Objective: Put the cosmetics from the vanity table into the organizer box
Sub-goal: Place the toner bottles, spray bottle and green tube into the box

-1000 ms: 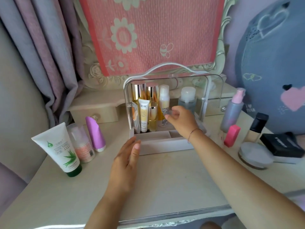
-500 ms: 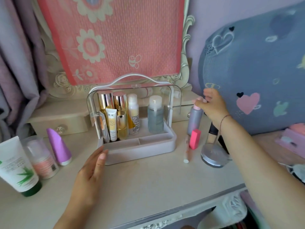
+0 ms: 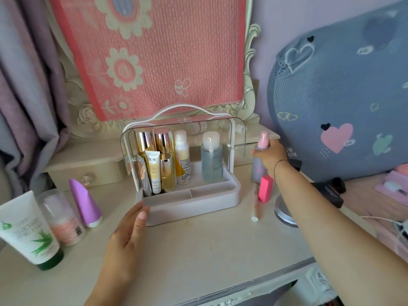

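Observation:
The white organizer box [image 3: 194,206] stands mid-table with its clear lid raised; inside are two gold-capped bottles, a BB tube [image 3: 154,173], a white spray can and a clear toner bottle [image 3: 211,160]. My left hand [image 3: 128,237] rests flat against the box's front left corner, fingers apart, holding nothing. My right hand [image 3: 269,154] is wrapped around the pink-capped grey spray bottle [image 3: 262,143], which stands on the table to the right of the box. A pink block [image 3: 265,188] and a thin white stick [image 3: 255,203] lie beside that bottle.
Left of the box stand a purple cone-shaped bottle [image 3: 84,203], a clear-capped pink jar [image 3: 63,219] and an aloe tube [image 3: 29,230]. A round silver compact [image 3: 283,212] and black cases [image 3: 329,193] lie under my right arm. A blue cushion [image 3: 342,96] fills the right side.
My right hand left the inside of the box, swung right and closed on the pink-capped bottle. The view turned to the right. My left hand stayed at the box's corner.

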`<action>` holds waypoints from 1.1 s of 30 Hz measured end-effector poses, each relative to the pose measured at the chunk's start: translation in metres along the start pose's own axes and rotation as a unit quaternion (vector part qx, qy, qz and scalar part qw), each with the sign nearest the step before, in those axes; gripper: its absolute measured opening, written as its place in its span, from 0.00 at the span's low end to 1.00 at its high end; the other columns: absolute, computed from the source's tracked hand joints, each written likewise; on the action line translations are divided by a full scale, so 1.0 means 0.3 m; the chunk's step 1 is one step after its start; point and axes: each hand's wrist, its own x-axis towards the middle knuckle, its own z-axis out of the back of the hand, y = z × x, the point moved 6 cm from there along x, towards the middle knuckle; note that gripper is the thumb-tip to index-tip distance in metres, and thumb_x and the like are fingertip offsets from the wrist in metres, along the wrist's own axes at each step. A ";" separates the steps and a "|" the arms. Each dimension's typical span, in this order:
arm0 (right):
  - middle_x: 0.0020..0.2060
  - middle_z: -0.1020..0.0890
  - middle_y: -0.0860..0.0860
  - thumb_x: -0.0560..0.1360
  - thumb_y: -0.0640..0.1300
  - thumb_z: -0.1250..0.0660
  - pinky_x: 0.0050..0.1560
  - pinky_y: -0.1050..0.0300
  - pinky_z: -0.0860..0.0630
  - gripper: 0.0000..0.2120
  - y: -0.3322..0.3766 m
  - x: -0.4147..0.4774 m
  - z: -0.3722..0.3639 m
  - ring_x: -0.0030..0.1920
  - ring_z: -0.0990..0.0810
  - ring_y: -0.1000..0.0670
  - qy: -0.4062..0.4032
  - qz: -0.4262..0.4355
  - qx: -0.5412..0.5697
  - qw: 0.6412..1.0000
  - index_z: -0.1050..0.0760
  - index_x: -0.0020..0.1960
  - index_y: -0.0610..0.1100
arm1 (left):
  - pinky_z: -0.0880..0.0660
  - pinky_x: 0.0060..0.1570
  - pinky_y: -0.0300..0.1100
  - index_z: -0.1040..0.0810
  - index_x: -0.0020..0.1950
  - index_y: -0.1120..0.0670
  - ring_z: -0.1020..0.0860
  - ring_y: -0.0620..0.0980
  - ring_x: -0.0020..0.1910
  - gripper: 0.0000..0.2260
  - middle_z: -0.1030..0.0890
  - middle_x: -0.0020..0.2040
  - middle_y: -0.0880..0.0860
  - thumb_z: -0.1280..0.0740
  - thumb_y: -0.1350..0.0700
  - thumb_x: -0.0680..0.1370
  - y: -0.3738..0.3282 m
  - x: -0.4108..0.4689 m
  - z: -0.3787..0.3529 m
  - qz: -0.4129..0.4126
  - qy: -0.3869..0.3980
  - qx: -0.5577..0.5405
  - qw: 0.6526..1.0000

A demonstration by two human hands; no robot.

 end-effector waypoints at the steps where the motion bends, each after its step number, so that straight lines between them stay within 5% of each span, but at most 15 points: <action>1: 0.55 0.20 0.39 0.70 0.41 0.27 0.45 0.56 0.30 0.19 0.006 -0.007 0.000 0.46 0.25 0.46 0.000 0.004 0.009 1.000 0.26 0.58 0.36 | 0.40 0.62 0.37 0.23 0.63 0.47 0.31 0.40 0.64 0.19 0.28 0.66 0.40 0.44 0.43 0.77 -0.001 -0.001 0.000 -0.001 -0.002 -0.003 1.000; 7: 0.48 0.21 0.47 0.68 0.43 0.27 0.56 0.44 0.24 0.15 0.191 -0.141 0.144 0.48 0.23 0.49 -0.068 0.133 0.120 0.982 0.26 0.53 0.40 | 0.40 0.63 0.36 0.23 0.63 0.48 0.32 0.39 0.66 0.20 0.28 0.67 0.40 0.44 0.42 0.76 -0.008 -0.005 0.003 -0.005 -0.008 -0.006 1.000; 10: 0.45 0.20 0.52 0.66 0.48 0.28 0.52 0.55 0.23 0.14 0.311 -0.287 0.276 0.46 0.22 0.54 -0.091 0.215 0.188 0.954 0.26 0.49 0.48 | 0.40 0.63 0.36 0.25 0.65 0.47 0.33 0.38 0.66 0.22 0.29 0.67 0.39 0.44 0.41 0.76 -0.008 -0.005 0.001 -0.003 -0.003 0.000 1.000; 14: 0.50 0.18 0.51 0.68 0.47 0.28 0.54 0.60 0.23 0.14 0.420 -0.452 0.275 0.52 0.20 0.54 0.059 0.286 0.297 0.909 0.24 0.52 0.53 | 0.40 0.61 0.33 0.26 0.66 0.48 0.33 0.38 0.66 0.22 0.29 0.67 0.37 0.44 0.40 0.76 -0.010 -0.005 -0.001 0.003 -0.004 -0.002 1.000; 18: 0.49 0.18 0.52 0.69 0.41 0.28 0.51 0.63 0.24 0.16 0.396 -0.501 0.007 0.49 0.20 0.58 0.180 0.257 0.233 0.920 0.25 0.55 0.49 | 0.41 0.60 0.31 0.25 0.65 0.48 0.32 0.36 0.65 0.22 0.28 0.66 0.39 0.43 0.41 0.76 -0.012 -0.009 0.004 0.010 -0.006 -0.009 1.000; 20: 0.50 0.18 0.48 0.70 0.38 0.27 0.53 0.56 0.24 0.17 0.344 -0.484 -0.130 0.50 0.20 0.52 0.197 0.226 0.193 0.934 0.26 0.57 0.46 | 0.41 0.59 0.25 0.25 0.66 0.49 0.33 0.34 0.64 0.24 0.29 0.67 0.39 0.44 0.40 0.75 -0.017 -0.010 0.003 0.007 -0.004 -0.012 1.000; 22: 0.51 0.19 0.44 0.70 0.41 0.27 0.54 0.49 0.24 0.16 0.301 -0.439 -0.224 0.52 0.21 0.43 0.176 0.204 0.150 0.951 0.26 0.56 0.44 | 0.42 0.54 0.16 0.25 0.66 0.50 0.34 0.30 0.63 0.25 0.29 0.67 0.39 0.44 0.39 0.75 -0.020 -0.009 0.004 0.004 -0.004 -0.018 1.000; 28: 0.43 0.23 0.50 0.68 0.48 0.25 0.36 0.61 0.33 0.18 0.237 -0.348 -0.361 0.44 0.25 0.47 0.074 0.176 0.056 0.980 0.26 0.52 0.42 | 0.43 0.51 0.13 0.25 0.66 0.50 0.33 0.33 0.64 0.25 0.28 0.67 0.39 0.44 0.39 0.75 -0.008 -0.005 0.005 0.009 -0.002 -0.030 1.000; 33: 0.52 0.20 0.46 0.68 0.52 0.26 0.41 0.57 0.33 0.23 0.215 -0.353 -0.365 0.50 0.23 0.43 0.017 0.201 -0.082 0.976 0.28 0.58 0.43 | 0.43 0.51 0.13 0.25 0.66 0.49 0.33 0.30 0.63 0.26 0.29 0.66 0.37 0.45 0.37 0.74 -0.002 0.000 0.005 0.006 -0.005 -0.033 0.999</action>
